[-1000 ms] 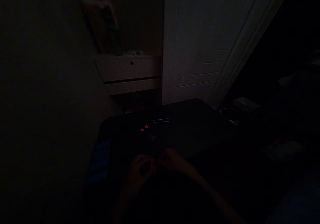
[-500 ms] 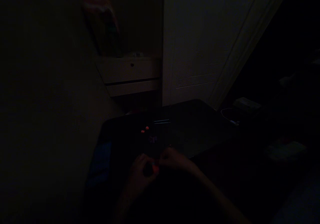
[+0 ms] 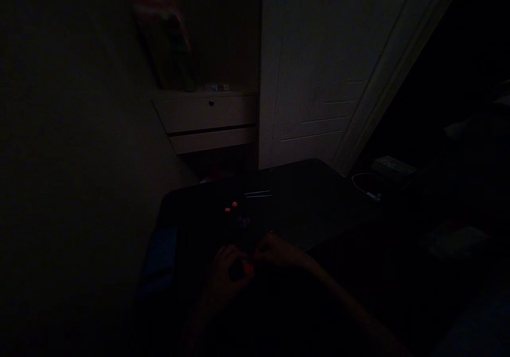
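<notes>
The picture is very dark. My left hand (image 3: 225, 272) is curled round a small object with an orange-red part (image 3: 247, 268); its kind cannot be made out. Close beside it, my right hand (image 3: 273, 251) is closed, its fingertips meeting the near side of that object. Whatever the right fingers pinch is hidden in shadow. Just beyond the hands, a cluster of small purplish pieces (image 3: 243, 222) lies on the dark table (image 3: 311, 197). Two small orange pieces (image 3: 230, 206) sit a little farther off.
Two thin, pale rods (image 3: 258, 194) lie parallel toward the table's far side. A blue flat item (image 3: 160, 253) is at the left edge. Behind stand a drawer unit (image 3: 211, 115) and a pale door (image 3: 311, 81). A box (image 3: 392, 167) and white cable (image 3: 360, 175) are at right.
Both hands stay in nearly the same place, with only slight shifts of the fingers. The view looks a little darker.
</notes>
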Tool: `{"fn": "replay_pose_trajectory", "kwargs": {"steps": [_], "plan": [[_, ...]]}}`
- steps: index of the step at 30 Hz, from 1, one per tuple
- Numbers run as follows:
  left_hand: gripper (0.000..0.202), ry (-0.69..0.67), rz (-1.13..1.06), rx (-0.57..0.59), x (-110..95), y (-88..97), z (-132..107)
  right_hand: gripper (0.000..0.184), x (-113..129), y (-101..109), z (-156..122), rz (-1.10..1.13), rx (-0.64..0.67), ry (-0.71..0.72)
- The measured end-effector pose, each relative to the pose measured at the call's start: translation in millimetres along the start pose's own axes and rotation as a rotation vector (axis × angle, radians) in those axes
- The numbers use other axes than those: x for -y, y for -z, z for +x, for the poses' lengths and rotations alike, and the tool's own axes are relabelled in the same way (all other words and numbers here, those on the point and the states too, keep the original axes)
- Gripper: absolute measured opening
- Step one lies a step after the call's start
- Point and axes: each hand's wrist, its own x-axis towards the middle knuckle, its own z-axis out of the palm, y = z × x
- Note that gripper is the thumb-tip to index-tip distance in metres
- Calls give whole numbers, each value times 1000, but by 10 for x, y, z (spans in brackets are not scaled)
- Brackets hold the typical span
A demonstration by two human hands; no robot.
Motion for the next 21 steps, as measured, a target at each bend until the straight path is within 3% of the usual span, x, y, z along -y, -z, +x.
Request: {"fn": "replay_pose_trajectory", "kwargs": {"steps": [14, 21], "plan": [[12, 6, 6, 33, -17, 9, 0, 23, 79, -19, -17, -68, 17, -1], [13, -1, -1, 18, -9, 2, 1, 22, -12, 4, -64, -18, 26, 31]]}}
